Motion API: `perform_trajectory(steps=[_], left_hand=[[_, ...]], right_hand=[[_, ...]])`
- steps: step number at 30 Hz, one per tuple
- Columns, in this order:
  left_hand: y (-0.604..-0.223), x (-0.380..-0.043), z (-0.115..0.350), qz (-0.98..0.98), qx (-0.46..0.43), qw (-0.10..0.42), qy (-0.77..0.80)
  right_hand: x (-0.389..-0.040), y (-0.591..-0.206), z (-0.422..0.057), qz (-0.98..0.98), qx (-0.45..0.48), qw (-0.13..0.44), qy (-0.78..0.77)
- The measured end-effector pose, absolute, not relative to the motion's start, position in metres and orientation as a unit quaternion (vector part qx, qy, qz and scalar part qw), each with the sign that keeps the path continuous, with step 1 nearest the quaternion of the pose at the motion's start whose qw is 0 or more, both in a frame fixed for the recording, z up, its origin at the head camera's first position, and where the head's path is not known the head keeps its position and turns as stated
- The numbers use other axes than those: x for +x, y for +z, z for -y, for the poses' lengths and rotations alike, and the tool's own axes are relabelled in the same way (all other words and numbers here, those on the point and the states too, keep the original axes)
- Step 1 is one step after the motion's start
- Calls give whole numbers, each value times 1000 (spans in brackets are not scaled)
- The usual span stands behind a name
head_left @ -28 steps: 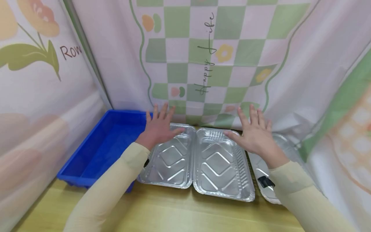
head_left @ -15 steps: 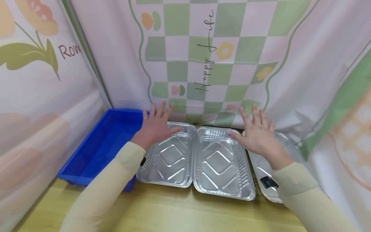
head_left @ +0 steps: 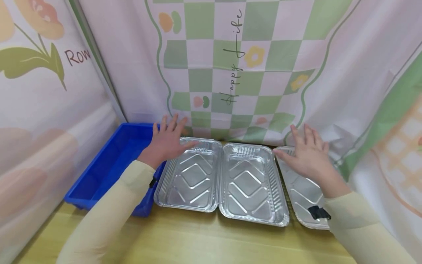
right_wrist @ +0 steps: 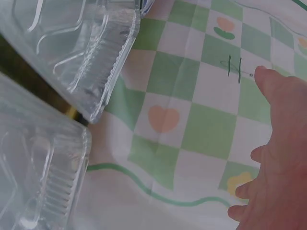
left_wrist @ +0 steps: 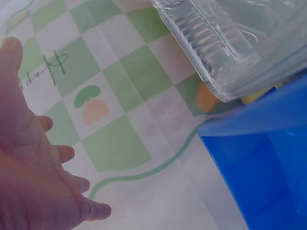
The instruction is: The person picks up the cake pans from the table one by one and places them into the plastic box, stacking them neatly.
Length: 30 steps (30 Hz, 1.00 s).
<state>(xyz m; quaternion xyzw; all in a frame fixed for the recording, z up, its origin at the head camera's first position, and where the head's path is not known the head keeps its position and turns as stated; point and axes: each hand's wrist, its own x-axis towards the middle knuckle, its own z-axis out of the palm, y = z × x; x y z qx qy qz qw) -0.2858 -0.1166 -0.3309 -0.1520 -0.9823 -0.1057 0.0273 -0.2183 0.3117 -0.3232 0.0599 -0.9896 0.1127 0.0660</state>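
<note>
My left hand (head_left: pixel 163 143) hovers with fingers spread over the gap between a blue plastic bin (head_left: pixel 95 172) and the left foil tray (head_left: pixel 194 179). Nothing is in it. My right hand (head_left: pixel 310 156), also spread and holding nothing, is above the right foil tray (head_left: pixel 304 194) and covers part of it. Between the hands lies the middle foil tray (head_left: pixel 252 183). In the left wrist view the left hand (left_wrist: pixel 38 158) stands apart from the bin (left_wrist: pixel 268 163). The right wrist view shows the right hand (right_wrist: pixel 283 153) away from the trays.
A wooden table (head_left: pixel 197 238) carries the bin and the trays in a row. Behind them hangs a cloth (head_left: pixel 227 73) with a green and white check print. Cloth walls (head_left: pixel 43 121) close in the left and right sides.
Both hands have moved apart: the left one leftward toward the bin, the right one rightward over the right tray. The bin and trays stay in place.
</note>
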Motion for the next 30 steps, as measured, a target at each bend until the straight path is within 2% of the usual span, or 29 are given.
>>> perform_trajectory(steps=[10,21,30], left_hand=[[-331,-283,156,984,-129,4,-125],[-329,-267,204,984,-109,13,-143],[-338,-254,245,984,-77,5,-158]], right_hand=[[-208,-336,-351,990,31,68,117],[-206,-354,-398,988,34,79,126],[-197,-370,-428,980,35,53,191]])
